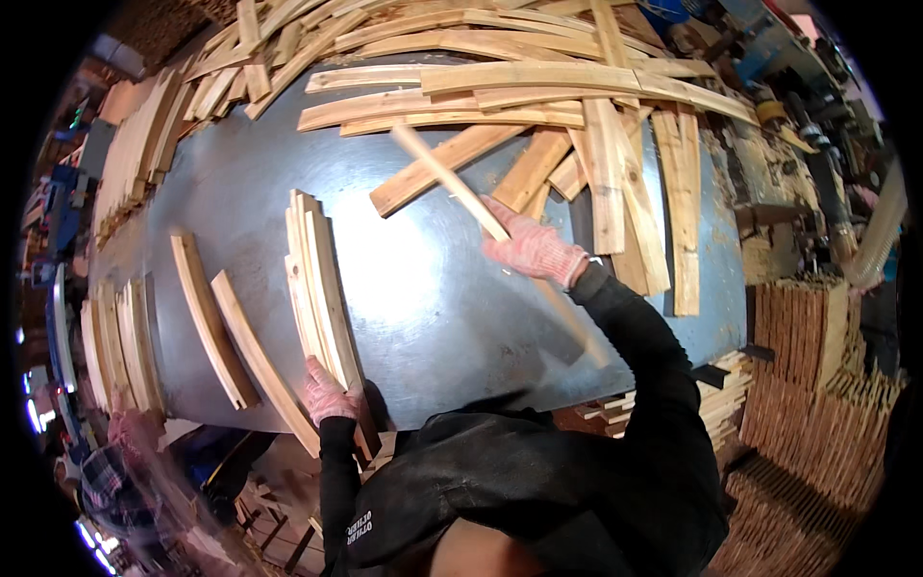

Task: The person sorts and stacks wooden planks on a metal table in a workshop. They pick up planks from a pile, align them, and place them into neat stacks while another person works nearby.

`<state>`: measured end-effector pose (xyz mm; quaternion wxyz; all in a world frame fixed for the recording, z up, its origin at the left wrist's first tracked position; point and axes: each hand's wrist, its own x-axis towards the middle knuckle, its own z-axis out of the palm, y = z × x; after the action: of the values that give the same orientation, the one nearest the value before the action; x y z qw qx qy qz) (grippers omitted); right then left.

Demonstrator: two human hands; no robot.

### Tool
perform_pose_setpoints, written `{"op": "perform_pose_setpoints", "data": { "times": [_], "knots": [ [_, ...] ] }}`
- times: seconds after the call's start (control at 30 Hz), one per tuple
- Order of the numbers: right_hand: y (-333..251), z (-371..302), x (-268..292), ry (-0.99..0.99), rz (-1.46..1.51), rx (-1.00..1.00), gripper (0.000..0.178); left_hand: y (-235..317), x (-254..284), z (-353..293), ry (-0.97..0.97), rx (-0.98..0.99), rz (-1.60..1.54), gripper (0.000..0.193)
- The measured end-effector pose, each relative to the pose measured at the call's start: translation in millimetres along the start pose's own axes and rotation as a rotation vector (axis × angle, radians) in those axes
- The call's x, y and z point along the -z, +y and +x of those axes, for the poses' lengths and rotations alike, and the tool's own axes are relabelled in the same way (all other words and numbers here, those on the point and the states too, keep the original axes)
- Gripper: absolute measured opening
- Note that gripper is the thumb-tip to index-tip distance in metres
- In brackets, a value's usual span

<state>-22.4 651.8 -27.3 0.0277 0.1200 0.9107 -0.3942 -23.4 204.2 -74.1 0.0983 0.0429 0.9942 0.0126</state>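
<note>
My right hand (535,248), in a pinkish knit glove, is closed round the middle of a long wooden strip (444,179). The strip is held aslant above the metal table (433,356), and its ends are smeared by motion. My left hand (330,390), gloved alike, grips the near end of a small bundle of wooden strips (322,274) lying side by side on the table. Left of that bundle lie two separate strips, one curved board (209,322) and one thinner strip (261,356) whose near end reaches past the table edge.
Loose boards (529,77) lie crossed along the far side. Stacked boards stand at the far left (144,144) and near left (123,346). A co-worker in a plaid garment (106,478) is at the lower left. Tall wood stacks (808,404) stand at right.
</note>
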Motion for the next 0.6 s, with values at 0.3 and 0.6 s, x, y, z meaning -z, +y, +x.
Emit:
{"op": "perform_pose_setpoints", "data": {
  "times": [0.3, 0.6],
  "knots": [
    [-44.0, 106.4, -133.2, -0.287, 0.403, 0.371, 0.053, 122.4, -1.9, 60.5, -0.438, -0.001, -0.752, 0.102],
    [111.1, 303.5, 145.3, 0.136, -0.8, 0.166, 0.092, 141.9, -52.7, 62.4, -0.054, 0.206, -1.032, 0.065]
  ]
}}
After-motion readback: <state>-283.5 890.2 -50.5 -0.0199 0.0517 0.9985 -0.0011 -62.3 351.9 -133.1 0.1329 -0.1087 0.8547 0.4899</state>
